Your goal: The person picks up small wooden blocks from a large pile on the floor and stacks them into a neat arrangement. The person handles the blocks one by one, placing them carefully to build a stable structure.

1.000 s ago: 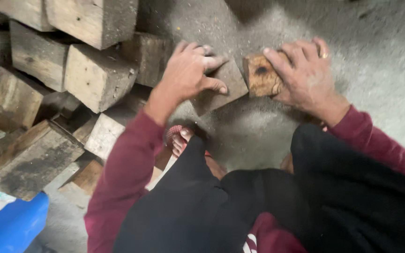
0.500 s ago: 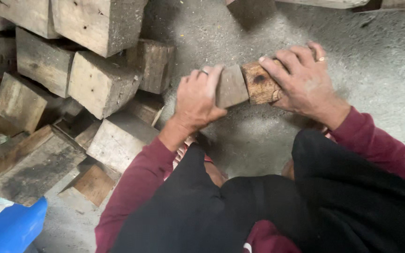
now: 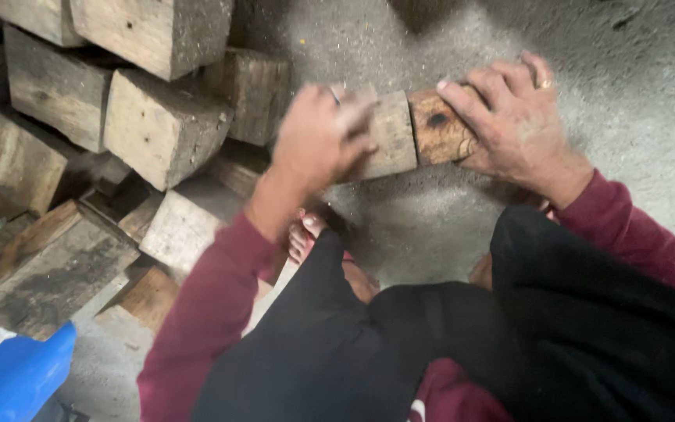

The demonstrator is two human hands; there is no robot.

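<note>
Two short squared wooden blocks, pale grey one (image 3: 388, 134) and brown knotted one (image 3: 441, 125), lie end to end, upper centre of frame, on dusty grey concrete floor (image 3: 626, 109). Left hand (image 3: 323, 141), blurred, fingers curled over pale block. Right hand (image 3: 513, 117) pressed flat on brown block, fingers spread, likely steadying it against neighbour. Stack of rough timber offcuts (image 3: 119, 117) upper left. Blue plastic object (image 3: 13, 375) lower left.

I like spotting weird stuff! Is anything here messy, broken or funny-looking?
The wood pile on the left is jumbled, its blocks lying tilted at different angles. The brown block under the right hand has a dark knot hole. The left hand grips the paler block next to it. Pale dust covers the floor.
</note>
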